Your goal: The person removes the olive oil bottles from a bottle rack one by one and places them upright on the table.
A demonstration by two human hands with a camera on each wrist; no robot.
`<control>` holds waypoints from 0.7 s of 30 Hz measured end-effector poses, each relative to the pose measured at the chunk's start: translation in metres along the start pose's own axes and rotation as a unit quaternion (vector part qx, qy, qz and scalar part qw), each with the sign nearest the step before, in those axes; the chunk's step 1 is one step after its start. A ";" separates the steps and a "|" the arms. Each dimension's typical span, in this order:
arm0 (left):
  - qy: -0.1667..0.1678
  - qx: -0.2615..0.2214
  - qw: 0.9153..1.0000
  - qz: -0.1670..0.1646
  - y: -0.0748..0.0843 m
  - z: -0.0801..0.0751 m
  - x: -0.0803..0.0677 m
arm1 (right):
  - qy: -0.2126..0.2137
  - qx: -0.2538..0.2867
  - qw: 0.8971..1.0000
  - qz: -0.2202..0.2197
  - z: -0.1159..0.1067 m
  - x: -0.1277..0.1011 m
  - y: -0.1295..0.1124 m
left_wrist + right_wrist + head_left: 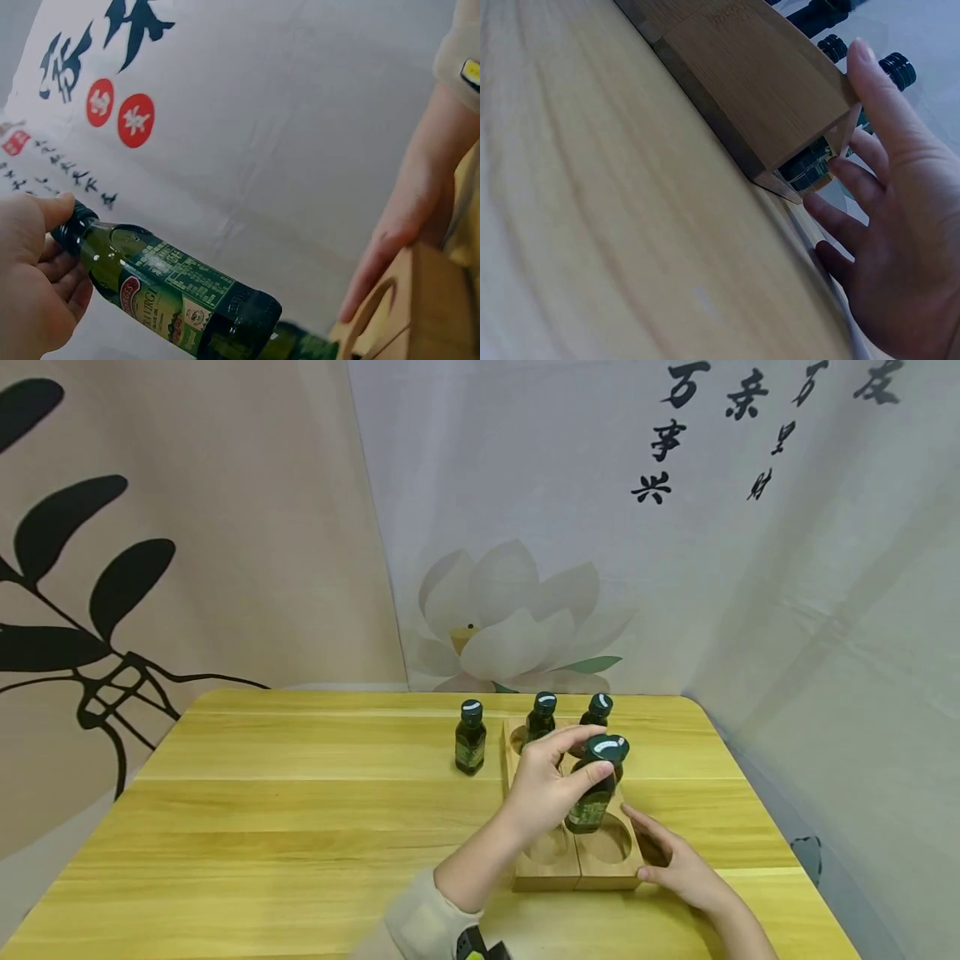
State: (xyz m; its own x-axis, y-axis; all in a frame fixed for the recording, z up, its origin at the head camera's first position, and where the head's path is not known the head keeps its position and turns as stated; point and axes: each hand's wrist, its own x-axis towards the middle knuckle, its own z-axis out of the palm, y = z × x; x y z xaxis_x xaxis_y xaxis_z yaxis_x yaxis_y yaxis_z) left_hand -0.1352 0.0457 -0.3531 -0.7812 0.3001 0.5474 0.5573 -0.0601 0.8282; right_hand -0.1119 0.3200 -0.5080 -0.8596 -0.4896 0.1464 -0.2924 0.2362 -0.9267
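Observation:
My left hand point(579, 762) grips a dark green glass bottle point(594, 797) by its neck, just under the cap, and holds it tilted over a round hole of the wooden rack point(551, 881). In the left wrist view the left hand point(34, 274) holds that bottle point(176, 292), whose green label faces the camera. My right hand point(663, 852) lies flat against the rack's right side with straight fingers. The right wrist view shows the right hand point(896, 225) beside the rack point(750, 82).
Two more green bottles point(541, 717) point(597, 710) stand in the rack's far holes. Another bottle point(470, 737) stands on the yellow wooden table point(262, 827) left of the rack. Printed cloth hangs behind and to the right.

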 end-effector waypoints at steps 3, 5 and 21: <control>0.016 0.012 1.000 0.001 0.002 -0.015 0.001 | 0.007 -0.011 1.000 0.003 0.001 0.000 -0.001; 0.026 0.023 0.999 -0.002 0.003 -0.025 0.002 | 0.011 -0.022 1.000 0.001 0.001 0.000 -0.001; 0.098 0.086 0.991 -0.008 0.008 -0.107 0.008 | 0.019 -0.037 0.999 -0.013 0.001 0.000 -0.005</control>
State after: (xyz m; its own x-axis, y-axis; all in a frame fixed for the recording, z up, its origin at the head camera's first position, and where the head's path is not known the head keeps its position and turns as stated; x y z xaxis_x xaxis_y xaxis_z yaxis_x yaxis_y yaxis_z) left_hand -0.1673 -0.0546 -0.3288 -0.8205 0.1075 0.5614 0.5711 0.1114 0.8133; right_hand -0.1098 0.3177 -0.5040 -0.8658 -0.4653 0.1842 -0.3439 0.2859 -0.8944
